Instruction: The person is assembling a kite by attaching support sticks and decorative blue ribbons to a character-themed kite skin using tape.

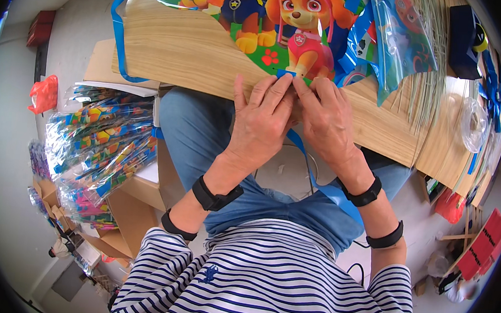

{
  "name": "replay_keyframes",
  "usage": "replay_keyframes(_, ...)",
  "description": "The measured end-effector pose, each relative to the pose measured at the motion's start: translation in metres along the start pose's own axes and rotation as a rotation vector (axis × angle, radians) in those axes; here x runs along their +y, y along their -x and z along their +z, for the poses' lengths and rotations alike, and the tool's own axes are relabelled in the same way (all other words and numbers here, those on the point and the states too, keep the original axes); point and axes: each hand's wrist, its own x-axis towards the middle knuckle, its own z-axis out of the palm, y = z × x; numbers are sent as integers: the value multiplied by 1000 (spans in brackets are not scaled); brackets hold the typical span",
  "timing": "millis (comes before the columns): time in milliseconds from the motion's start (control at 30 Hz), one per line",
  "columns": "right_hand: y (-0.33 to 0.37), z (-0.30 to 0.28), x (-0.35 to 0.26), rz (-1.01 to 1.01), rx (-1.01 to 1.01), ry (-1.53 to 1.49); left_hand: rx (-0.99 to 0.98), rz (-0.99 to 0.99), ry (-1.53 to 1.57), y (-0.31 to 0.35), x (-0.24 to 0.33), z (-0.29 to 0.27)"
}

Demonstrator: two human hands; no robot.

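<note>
A glossy printed plastic sheet [306, 40] with cartoon dogs lies on the wooden table, its lower tip at the near edge. My left hand [261, 119] is closed on that tip, thumb out of sight beneath, fingertips pressed by a small blue piece. Right beside it, my right hand [327, 118] pinches the same spot, fingers bent and nearly touching the left ones. A blue ribbon [308, 161] hangs from below the hands and runs down over my lap. Another blue ribbon [119, 34] loops off the sheet's left side onto the table.
More printed plastic pieces [397, 44] and a bundle of thin pale sticks [422, 105] lie to the right. A dark box [464, 44] and a clear tape roll [474, 124] sit farther right. At left, a cardboard box [131, 218] stands beside heaped bagged printed pieces [102, 139].
</note>
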Motion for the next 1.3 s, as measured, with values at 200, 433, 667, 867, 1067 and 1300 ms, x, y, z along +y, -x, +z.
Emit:
replay_keyframes(200, -2, 2, -1, -28, -1, 43, -25, 23, -7, 0, -3, -3)
replay_keyframes(433, -1, 6, -1, -54, -7, 109, -13, 15, 41, 4, -6, 1)
replay_keyframes(667, 2, 7, 0, -35, -2, 64, -29, 59, 10, 2, -8, -3)
replay_keyframes(867, 3, 4, -2, -45, 1, 40, -62, 80, 4, 1, -11, -8)
replay_keyframes(1067, -1, 3, -4, -27, -23, 61, -64, 98, -8, 0, -13, -7)
replay_keyframes(1300, -2, 4, -4, -22, -35, 97, -56, 53, 5, 3, -8, -4)
